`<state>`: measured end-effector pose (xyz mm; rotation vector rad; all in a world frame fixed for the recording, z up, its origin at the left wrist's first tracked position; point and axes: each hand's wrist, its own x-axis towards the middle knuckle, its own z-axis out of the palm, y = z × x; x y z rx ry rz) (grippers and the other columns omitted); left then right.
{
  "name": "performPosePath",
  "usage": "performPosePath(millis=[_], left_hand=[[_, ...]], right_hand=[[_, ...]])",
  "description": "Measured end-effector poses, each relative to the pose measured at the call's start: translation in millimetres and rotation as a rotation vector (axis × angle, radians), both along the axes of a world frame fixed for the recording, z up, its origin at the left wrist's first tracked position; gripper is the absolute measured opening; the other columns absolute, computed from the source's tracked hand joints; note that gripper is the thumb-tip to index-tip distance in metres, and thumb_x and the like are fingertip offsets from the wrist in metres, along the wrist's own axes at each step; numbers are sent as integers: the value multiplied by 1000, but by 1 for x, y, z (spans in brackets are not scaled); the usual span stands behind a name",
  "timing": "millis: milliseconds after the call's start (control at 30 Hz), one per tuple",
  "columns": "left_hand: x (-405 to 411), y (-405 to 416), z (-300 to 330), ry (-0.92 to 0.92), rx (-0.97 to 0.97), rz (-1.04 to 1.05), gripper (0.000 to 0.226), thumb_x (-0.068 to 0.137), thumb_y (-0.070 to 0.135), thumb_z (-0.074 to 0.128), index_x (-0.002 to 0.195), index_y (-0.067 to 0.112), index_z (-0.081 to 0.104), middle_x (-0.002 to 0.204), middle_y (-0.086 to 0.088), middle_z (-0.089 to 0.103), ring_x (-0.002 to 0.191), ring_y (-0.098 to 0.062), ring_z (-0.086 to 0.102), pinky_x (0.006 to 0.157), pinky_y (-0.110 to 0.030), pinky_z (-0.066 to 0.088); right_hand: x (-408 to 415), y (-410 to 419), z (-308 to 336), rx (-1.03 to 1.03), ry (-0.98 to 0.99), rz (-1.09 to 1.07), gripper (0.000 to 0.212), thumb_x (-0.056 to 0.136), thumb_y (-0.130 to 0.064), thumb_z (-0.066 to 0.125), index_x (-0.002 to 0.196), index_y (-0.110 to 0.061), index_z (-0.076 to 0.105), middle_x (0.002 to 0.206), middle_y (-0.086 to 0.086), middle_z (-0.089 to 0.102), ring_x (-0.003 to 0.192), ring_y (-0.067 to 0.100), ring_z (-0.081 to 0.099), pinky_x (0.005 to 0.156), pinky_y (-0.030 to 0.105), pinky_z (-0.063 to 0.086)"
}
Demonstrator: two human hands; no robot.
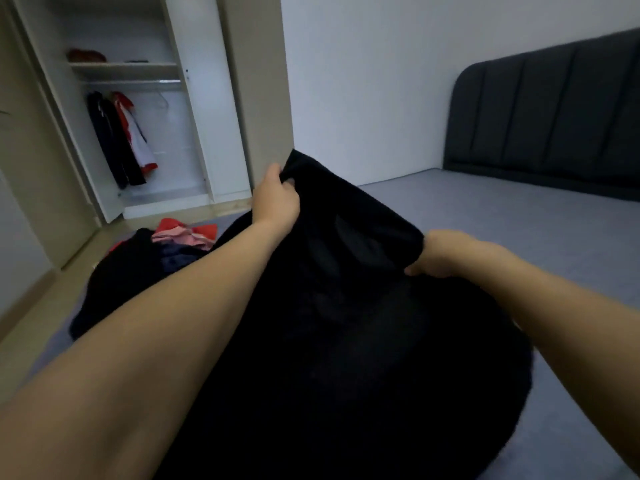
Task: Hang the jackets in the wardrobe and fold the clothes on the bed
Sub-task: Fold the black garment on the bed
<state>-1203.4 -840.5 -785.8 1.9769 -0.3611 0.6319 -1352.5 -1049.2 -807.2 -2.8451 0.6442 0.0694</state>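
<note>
Above the bed, a black garment hangs between both hands, its top edge stretched from one grip to the other and its body draping down toward the camera. Left hand pinches the far upper corner, arm extended forward and raised; right hand pinches the nearer corner, lower, fingers curled round the cloth. Beside it, at left, a pile of clothes lies on the bed, with jackets hanging in the open wardrobe beyond.
</note>
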Motion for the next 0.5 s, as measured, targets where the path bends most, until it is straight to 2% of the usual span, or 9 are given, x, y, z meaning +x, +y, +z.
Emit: performPosePath(millis=[67, 133, 167, 200, 233, 267, 333, 400, 500], left_hand=[[21, -59, 25, 19, -77, -104, 13, 96, 17, 39, 101, 20, 50, 91, 2, 61, 84, -21, 59, 64, -32, 47], [40, -111, 38, 70, -91, -283, 31, 97, 17, 39, 125, 26, 49, 115, 3, 62, 100, -18, 60, 85, -34, 52], [49, -133, 37, 84, -37, -364, 42, 98, 19, 41, 138, 30, 42, 128, 5, 56, 108, -14, 58, 92, -31, 49], [57, -153, 28, 95, 56, -410, 52, 97, 22, 45, 147, 32, 32, 139, 7, 47, 116, -13, 54, 100, -31, 45], [66, -170, 13, 120, 159, -428, 62, 95, 27, 48, 151, 34, 23, 149, 5, 39, 127, -16, 48, 109, -36, 38], [74, -184, -9, 171, 277, -435, 68, 93, 33, 50, 153, 34, 18, 155, 3, 32, 136, -21, 39, 116, -44, 29], [83, -199, -68, 284, 590, -402, 66, 95, 47, 42, 154, 36, 15, 162, 3, 19, 147, -26, 22, 119, -56, 11], [87, -196, -137, 428, 912, -342, 60, 98, 59, 26, 154, 40, 15, 164, 7, 6, 151, -25, 5, 116, -62, -1], [76, -168, -249, 638, 1114, -290, 65, 92, 72, 15, 152, 48, 6, 164, 12, -8, 150, -23, -12, 109, -69, -11]], right_hand=[[16, -57, 24, -213, -218, -97, 36, 89, -31, 61, 114, -7, 54, 96, 8, 58, 85, 29, 58, 72, 34, 41], [29, -110, 38, -458, -432, -187, 29, 90, -20, 55, 113, -6, 45, 108, 15, 58, 97, 34, 59, 70, 36, 40], [35, -133, 38, -594, -462, -234, 31, 88, -18, 54, 115, -6, 43, 114, 17, 54, 102, 36, 56, 75, 38, 42], [42, -151, 32, -695, -438, -294, 41, 88, -20, 53, 123, -6, 40, 123, 19, 48, 110, 36, 51, 87, 43, 42], [52, -164, 18, -733, -388, -355, 55, 88, -23, 51, 135, -4, 32, 134, 21, 38, 121, 38, 42, 103, 48, 35], [62, -170, -4, -694, -327, -388, 67, 90, -28, 48, 146, -3, 20, 146, 22, 26, 133, 40, 30, 114, 53, 20], [82, -164, -65, -504, -234, -319, 77, 95, -43, 38, 153, -6, 3, 159, 20, 3, 146, 39, 4, 116, 58, -5], [98, -144, -135, -264, -145, -169, 79, 96, -59, 25, 155, -14, 0, 162, 13, -7, 148, 32, -7, 113, 58, -14], [106, -112, -235, 57, 73, -26, 76, 92, -70, 15, 155, -30, -1, 162, 3, -14, 149, 25, -13, 114, 56, -15]])
